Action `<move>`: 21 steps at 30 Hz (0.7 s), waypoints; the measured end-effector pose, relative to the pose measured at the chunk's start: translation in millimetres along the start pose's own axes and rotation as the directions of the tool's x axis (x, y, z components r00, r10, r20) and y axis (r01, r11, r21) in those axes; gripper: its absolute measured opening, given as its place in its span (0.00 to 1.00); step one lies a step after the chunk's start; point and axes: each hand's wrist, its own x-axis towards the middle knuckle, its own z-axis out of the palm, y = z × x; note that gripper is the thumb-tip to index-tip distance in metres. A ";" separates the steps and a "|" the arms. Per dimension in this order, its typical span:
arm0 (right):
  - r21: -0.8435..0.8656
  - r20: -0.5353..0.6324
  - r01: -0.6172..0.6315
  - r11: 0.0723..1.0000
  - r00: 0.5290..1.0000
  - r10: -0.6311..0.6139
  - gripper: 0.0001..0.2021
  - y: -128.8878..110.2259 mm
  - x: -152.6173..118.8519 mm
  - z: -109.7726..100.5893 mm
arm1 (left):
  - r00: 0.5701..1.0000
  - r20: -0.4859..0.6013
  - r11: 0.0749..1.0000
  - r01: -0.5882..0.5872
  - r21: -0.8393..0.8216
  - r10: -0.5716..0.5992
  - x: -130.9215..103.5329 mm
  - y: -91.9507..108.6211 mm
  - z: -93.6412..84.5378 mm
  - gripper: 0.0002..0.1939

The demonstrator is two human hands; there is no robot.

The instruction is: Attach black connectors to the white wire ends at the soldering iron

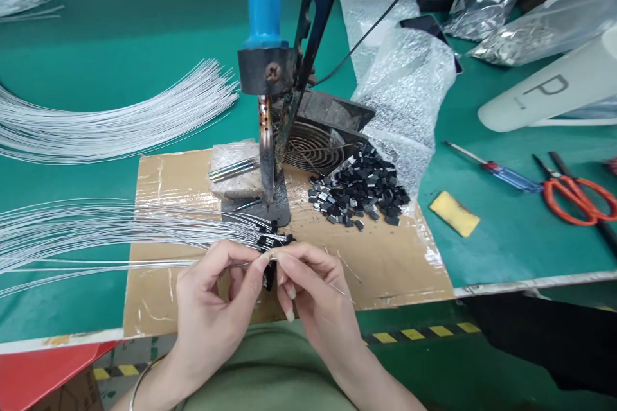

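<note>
My left hand (214,298) is closed in a pinch on a thin white wire (164,264), close to its end. My right hand (321,289) meets it fingertip to fingertip, pinching at the wire's tip; the small part between the fingers is mostly hidden. A fine strand (342,293) sticks out past my right hand. Just beyond my fingers lie several white wires (193,231) with small black connectors (270,234) on their ends. Over them stands a soldering iron (265,13) with a blue handle, clamped upright, tip pointing down.
Loose black connectors (366,186) are heaped on the cardboard (164,186), beside a small fan (315,144) and bubble wrap (405,90). A bundle of white wires (120,125) lies at left. To the right are a yellow sponge (454,213), a screwdriver (511,176), scissors (573,199) and a cup (544,87).
</note>
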 end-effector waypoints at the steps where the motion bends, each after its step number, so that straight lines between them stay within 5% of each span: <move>1: 0.001 -0.007 0.001 1.000 1.000 -0.001 0.06 0.7 -0.7 0.6 | 1.000 -0.002 1.000 0.009 -0.017 -0.009 -0.8 0.0 1.1 0.04; 9: 0.001 -0.020 0.002 1.000 1.000 -0.002 0.07 2.8 -0.4 1.9 | 0.980 -0.081 0.978 0.174 -0.116 -0.184 0.8 14.1 9.0 0.07; 21: -0.167 -0.031 0.072 0.983 0.996 -0.079 0.06 4.0 -0.4 -4.7 | 0.970 -0.100 0.969 0.209 -0.134 -0.223 3.9 17.3 7.7 0.05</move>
